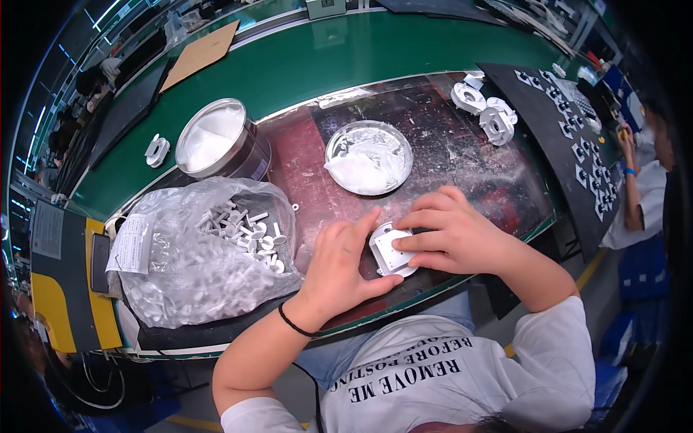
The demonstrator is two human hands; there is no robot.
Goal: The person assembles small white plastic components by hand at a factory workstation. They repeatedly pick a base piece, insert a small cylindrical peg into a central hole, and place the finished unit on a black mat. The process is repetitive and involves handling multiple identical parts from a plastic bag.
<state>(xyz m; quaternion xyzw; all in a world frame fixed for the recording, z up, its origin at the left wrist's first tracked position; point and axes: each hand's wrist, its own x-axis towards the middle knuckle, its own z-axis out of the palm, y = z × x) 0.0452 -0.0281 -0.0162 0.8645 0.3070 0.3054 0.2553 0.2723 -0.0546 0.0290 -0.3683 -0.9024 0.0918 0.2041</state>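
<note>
"One housing, white: where is it entered?"

"Near edge of the dark red board, between two hands."

"State of each?"

"Left hand: thumb and forefinger spread wide about the housing's left side, no firm hold to be seen. Right hand: fingers bent, partly closed, tips on the flat top; whether they grip or merely press, cannot tell."

"Handling?"

"Judged by looks: light, stiff, smooth plastic, apt to slide if greasy. Fairly sturdy, the thin rim likely its weakest part. Best taken by opposite side walls, thumb against fingers."

"Remaining stock, counted?"

"Tin: one, far left corner of the board. Dish: one, toward the board's far edge, white matter inside. Bag: one, clear and crumpled, near left corner of the bench. Pegs within: heaped, beyond count. Ring: one, small, just right of the bag. White pieces: two at the board's far right corner, one more left of the tin. Mat: one, black, along the bench's right edge. Parts upon it, black and white: two dozen or so, too crowded for an exact figure."
</note>
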